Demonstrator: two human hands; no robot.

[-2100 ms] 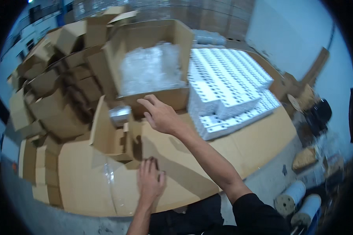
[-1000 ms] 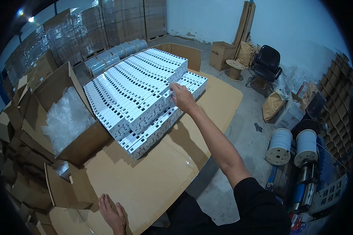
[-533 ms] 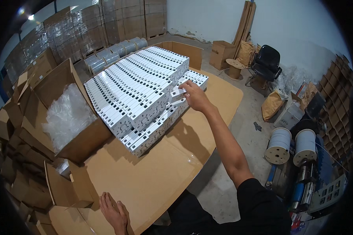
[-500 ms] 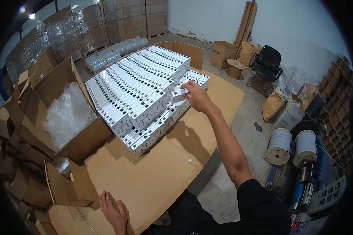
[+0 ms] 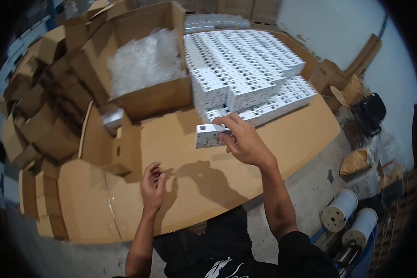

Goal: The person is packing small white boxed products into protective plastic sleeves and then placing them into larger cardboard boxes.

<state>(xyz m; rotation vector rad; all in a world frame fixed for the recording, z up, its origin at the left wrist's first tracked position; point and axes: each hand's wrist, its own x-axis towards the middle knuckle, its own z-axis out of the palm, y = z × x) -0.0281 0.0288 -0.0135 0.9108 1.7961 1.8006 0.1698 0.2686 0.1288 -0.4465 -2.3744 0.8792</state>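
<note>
Your right hand (image 5: 245, 141) is covering the right end of the white box (image 5: 208, 140), so its full length is staying out of sight, and your left forearm is running off the lower edge. Your left hand (image 5: 153, 187), left of centre, is curling loosely with nothing visible in it; whether it is touching the cardboard surface (image 5: 83, 208) is impossible to tell

You are pinching the box between right thumb and fingers near the middle of the frame. Its long axis is running roughly left to right, its free end pointing left, its narrow top face showing a dark square and its patterned side facing the lower edge

Behind it, at upper right, the stack of white boxes (image 5: 250, 69) is standing, partly blocked by your right hand. At upper left a large carton (image 5: 148, 102) is holding clear plastic (image 5: 146, 60), and a small open carton (image 5: 129, 143) is standing beyond your left hand
</note>
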